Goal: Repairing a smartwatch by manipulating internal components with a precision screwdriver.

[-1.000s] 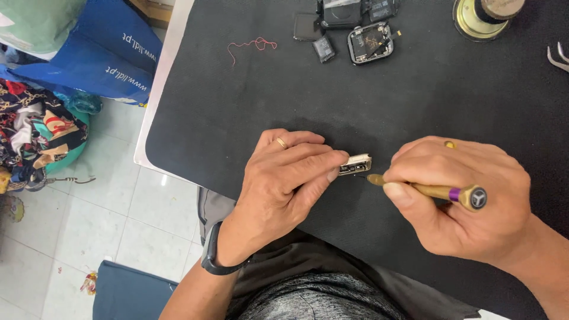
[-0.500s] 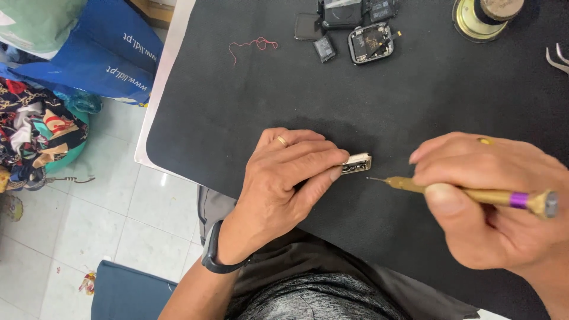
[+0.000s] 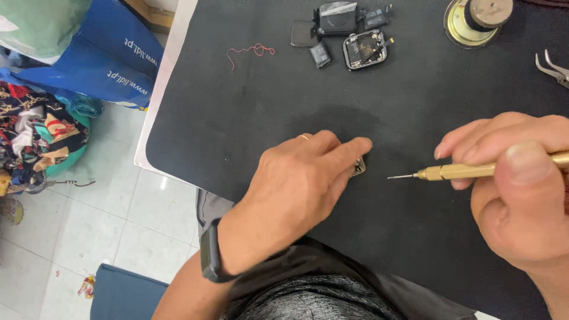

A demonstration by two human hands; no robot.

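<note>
The right hand [image 3: 521, 195], clamped on a slim brass-coloured screwdriver [image 3: 468, 172], has drawn its tip back from the small metal part [image 3: 358, 168] that the left hand [image 3: 302, 184] pins down.

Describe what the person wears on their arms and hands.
The left hand has a thin gold ring on one finger and a dark band around the wrist. Both forearms are bare, no sleeves and no gloves. The right hand shows nothing worn.
</note>
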